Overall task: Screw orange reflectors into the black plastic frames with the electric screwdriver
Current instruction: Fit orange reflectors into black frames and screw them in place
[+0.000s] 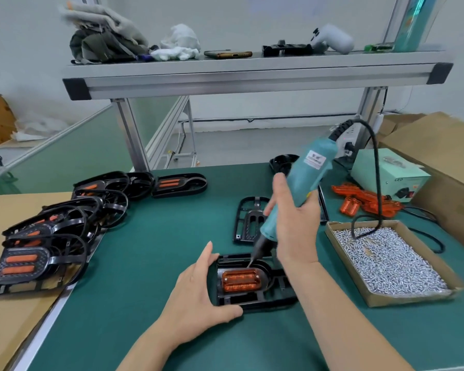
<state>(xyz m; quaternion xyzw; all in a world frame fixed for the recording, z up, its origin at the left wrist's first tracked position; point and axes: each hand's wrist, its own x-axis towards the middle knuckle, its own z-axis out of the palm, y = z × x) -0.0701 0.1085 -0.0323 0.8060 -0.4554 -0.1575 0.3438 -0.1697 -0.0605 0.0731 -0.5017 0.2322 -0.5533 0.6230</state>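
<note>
At nine o'clock the finished frames (46, 236) lie stacked. Near six o'clock our left hand (198, 293), fingers nearly straight, presses against the left end of the black frame (252, 298), which holds the orange reflector (241, 280). Our right hand (292, 220) wraps the tilted electric screwdriver (298, 188), its bit at the reflector's one o'clock corner. At that slant, we judge the bit could skid and scar the reflector, or the frame twist. The cable (376, 167) dips into the screw tray (386, 261) at three o'clock and could snag.
</note>
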